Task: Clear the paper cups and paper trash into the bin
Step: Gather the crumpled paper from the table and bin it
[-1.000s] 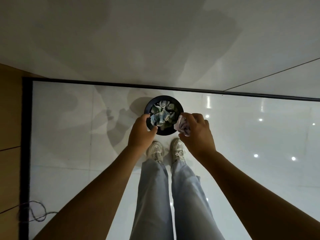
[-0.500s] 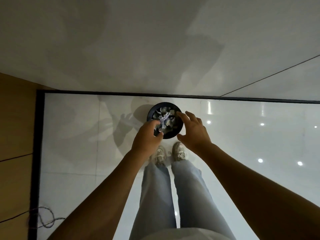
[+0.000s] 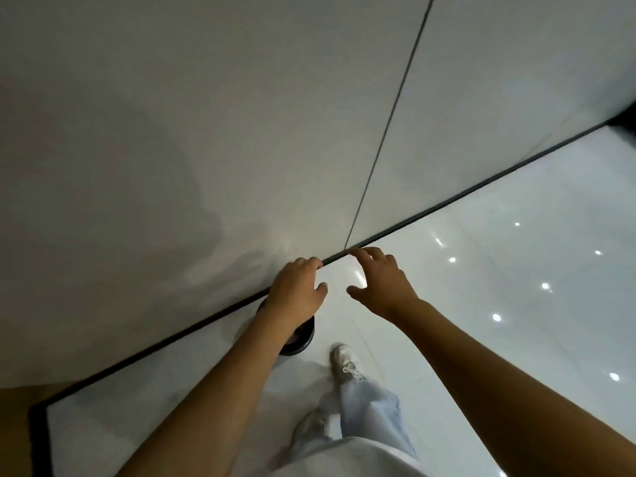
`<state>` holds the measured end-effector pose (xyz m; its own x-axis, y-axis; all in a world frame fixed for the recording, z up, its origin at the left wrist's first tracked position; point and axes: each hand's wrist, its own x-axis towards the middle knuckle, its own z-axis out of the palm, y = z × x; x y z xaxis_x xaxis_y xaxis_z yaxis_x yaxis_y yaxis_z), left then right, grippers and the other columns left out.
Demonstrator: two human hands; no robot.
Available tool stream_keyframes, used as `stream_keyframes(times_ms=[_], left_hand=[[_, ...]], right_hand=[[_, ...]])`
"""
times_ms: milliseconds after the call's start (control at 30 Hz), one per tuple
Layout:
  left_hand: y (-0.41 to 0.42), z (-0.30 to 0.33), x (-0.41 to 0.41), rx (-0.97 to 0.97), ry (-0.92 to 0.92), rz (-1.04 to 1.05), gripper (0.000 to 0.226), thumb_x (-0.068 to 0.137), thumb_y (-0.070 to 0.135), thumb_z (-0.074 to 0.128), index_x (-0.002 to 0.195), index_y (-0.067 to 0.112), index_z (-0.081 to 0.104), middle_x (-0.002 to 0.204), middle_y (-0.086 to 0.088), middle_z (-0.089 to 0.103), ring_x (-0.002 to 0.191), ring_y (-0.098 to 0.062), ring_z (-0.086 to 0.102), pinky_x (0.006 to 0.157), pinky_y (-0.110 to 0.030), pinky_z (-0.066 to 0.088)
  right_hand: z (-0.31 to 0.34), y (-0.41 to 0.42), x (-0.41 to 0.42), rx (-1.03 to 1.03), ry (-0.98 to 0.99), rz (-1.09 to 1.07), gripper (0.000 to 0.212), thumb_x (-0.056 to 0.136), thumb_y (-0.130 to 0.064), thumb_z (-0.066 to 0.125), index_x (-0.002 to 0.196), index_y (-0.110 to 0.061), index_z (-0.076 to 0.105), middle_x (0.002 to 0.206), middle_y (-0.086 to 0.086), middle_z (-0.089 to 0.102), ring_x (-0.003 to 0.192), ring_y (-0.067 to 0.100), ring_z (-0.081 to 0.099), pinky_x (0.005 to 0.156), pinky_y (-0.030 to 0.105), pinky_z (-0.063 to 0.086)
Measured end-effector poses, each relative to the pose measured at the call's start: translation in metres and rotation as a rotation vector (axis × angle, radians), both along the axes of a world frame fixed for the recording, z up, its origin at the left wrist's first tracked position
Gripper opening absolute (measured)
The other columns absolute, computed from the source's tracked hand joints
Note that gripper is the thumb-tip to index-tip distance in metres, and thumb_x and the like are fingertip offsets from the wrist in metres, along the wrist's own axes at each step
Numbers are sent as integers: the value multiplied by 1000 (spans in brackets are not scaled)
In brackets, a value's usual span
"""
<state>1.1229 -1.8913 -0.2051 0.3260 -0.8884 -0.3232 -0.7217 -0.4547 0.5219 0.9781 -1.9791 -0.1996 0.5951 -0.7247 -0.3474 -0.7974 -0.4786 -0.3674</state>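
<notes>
The round black bin (image 3: 303, 340) stands on the floor against the wall, and my left forearm hides most of it, so its contents do not show. My left hand (image 3: 297, 290) hovers above it, empty, fingers loosely curled and apart. My right hand (image 3: 378, 282) is held out to the right of the bin, over the floor, empty with fingers spread. No paper cup or paper trash is visible.
A pale wall (image 3: 206, 132) with a dark vertical seam (image 3: 385, 129) meets the glossy white floor (image 3: 499, 287) along a black baseboard (image 3: 447, 201). My legs in light jeans and white shoes (image 3: 344, 363) stand mid-stride to the right of the bin. A wooden panel (image 3: 17, 401) is at lower left.
The crumpled paper left my right hand and went into the bin. Both hands have lifted away empty, and my view has swung right so the bin now sits low, under my left arm.
</notes>
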Motion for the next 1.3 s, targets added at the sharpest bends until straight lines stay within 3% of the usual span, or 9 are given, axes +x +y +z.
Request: stream_keyframes(times_ms=[267, 533, 900, 1100, 1300], left_hand=[[-10, 92, -114, -24, -92, -458, 42, 94, 32, 51, 133, 16, 46, 132, -5, 51, 121, -22, 44, 97, -32, 42], [-11, 160, -319, -139, -121, -851, 42, 93, 34, 52, 132, 18, 46, 131, -3, 50, 120, -21, 46, 95, -32, 44], [116, 165, -665, -112, 0, -1233, 42, 93, 36, 53, 131, 20, 48, 130, -3, 51, 122, -20, 46, 98, -33, 43], [185, 168, -808, -102, 44, -1368, 41, 94, 32, 53, 133, 19, 48, 135, -2, 49, 120, -19, 50, 94, -27, 42], [208, 163, -933, -106, 28, -1473, 40, 94, 32, 54, 132, 19, 48, 135, -2, 49, 120, -20, 51, 97, -29, 43]], right_hand=[[83, 59, -146, -94, -20, -365, 67, 86, -32, 64, 145, -30, 31, 148, 3, 34, 127, 27, 38, 96, 40, 44], [141, 132, -349, -223, -14, -752, 63, 87, -32, 62, 143, -30, 33, 146, 0, 36, 126, 26, 39, 95, 38, 43], [156, 322, -671, -219, 62, -1215, 64, 86, -34, 65, 142, -30, 35, 146, -1, 36, 130, 23, 37, 102, 39, 43], [155, 419, -792, -182, 68, -1408, 64, 87, -35, 66, 142, -30, 35, 145, -1, 38, 129, 23, 40, 103, 39, 43], [151, 459, -901, -160, 32, -1533, 63, 89, -34, 65, 143, -29, 34, 147, 0, 35, 133, 22, 36, 105, 38, 42]])
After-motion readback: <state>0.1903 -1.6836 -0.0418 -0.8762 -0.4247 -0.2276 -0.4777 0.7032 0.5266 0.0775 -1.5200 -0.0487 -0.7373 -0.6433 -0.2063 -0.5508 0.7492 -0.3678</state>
